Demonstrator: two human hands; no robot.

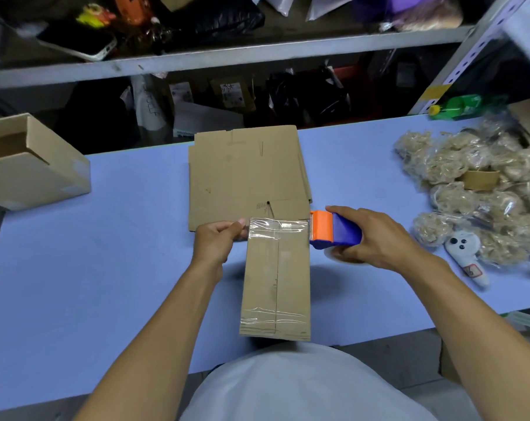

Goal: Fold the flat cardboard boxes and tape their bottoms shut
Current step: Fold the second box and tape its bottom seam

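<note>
A folded cardboard box (276, 284) stands bottom-up on the blue table (121, 284) in front of me, with a clear tape strip across its near end. A second stretch of clear tape (277, 228) spans its far end. My left hand (216, 241) pinches the loose end of that tape at the box's left edge. My right hand (376, 238) grips a blue and orange tape dispenser (333, 230) at the box's right edge. A stack of flat cardboard boxes (245, 174) lies just behind.
An open, assembled box (36, 165) sits at the far left. Bagged beige items (476, 189), a tape core (481, 179) and a small white plush toy (467, 253) fill the right side. Metal shelving (227, 56) with parcels runs behind the table.
</note>
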